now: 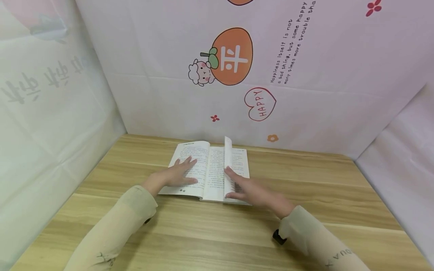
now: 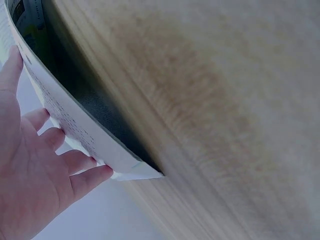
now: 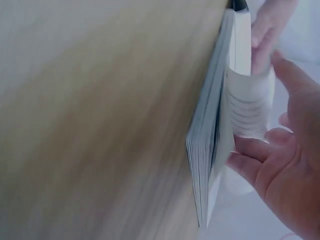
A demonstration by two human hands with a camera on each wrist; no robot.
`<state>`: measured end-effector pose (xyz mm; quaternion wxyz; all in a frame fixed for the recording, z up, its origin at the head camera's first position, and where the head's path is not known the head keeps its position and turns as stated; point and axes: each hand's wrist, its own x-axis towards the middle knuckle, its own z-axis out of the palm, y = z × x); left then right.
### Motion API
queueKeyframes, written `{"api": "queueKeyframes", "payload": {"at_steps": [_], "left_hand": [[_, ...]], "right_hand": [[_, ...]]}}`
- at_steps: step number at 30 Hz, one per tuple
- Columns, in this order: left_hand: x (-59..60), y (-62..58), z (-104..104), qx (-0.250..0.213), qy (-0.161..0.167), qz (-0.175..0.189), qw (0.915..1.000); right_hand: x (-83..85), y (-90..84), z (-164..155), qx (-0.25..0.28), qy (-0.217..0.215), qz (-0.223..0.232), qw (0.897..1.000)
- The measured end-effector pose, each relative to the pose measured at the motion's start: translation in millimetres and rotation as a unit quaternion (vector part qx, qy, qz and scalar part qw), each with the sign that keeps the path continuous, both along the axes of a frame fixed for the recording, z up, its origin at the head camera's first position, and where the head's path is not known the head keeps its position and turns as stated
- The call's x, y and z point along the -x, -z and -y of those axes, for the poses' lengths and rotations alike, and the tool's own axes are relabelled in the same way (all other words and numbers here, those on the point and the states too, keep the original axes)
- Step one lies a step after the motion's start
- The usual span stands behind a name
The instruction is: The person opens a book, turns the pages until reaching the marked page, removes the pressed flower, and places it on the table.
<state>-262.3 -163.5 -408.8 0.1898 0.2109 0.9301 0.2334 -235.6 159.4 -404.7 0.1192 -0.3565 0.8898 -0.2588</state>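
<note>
Resting on the left page (image 1: 194, 152) of an opened book (image 1: 215, 169), the left hand (image 1: 173, 175) lies with fingers spread wide, gripping nothing. The book lies beneath both hands on the wood-grain counter (image 1: 190, 233). To the left hand's right, the right hand (image 1: 252, 191) is wide, thumb apart from fingers, touching a raised, curling page (image 1: 228, 158). Beyond both hands rises a printed white sheet (image 1: 162, 105); the right hand is slightly blurred in the head view

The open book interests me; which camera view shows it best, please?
The head view, since both sides of the open book and its lifted page show there. The left wrist view catches only part of one side at a slant; the right wrist view shows mainly page edges, side-on.
</note>
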Motion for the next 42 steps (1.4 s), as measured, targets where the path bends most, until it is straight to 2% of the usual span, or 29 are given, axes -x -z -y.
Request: {"api": "queueKeyframes", "payload": {"at_steps": [4, 12, 20, 36, 42], "left_hand": [[0.3, 0.9, -0.7, -0.001, 0.002, -0.006, 1.0000], [-0.6, 1.9, -2.0, -0.016, 0.009, -0.023, 0.9996], [-1.5, 0.8, -1.7, -0.021, -0.004, -0.031, 0.9993], [-0.3, -0.9, -3.3, -0.077, -0.044, -0.068, 0.9937], [0.3, -0.1, -2.1, -0.081, -0.045, -0.082, 0.9923]], "right_hand": [[-0.9, 1.4, 10.1, 0.013, -0.039, 0.004, 0.999], [-1.7, 2.4, 21.4, -0.013, -0.063, -0.007, 0.998], [-3.4, 1.3, 27.6, -0.022, -0.063, -0.032, 0.997], [-4.5, -0.6, 43.0, -0.042, -0.063, -0.038, 0.996], [-5.1, -0.5, 47.4, -0.046, -0.066, -0.034, 0.996]]}}
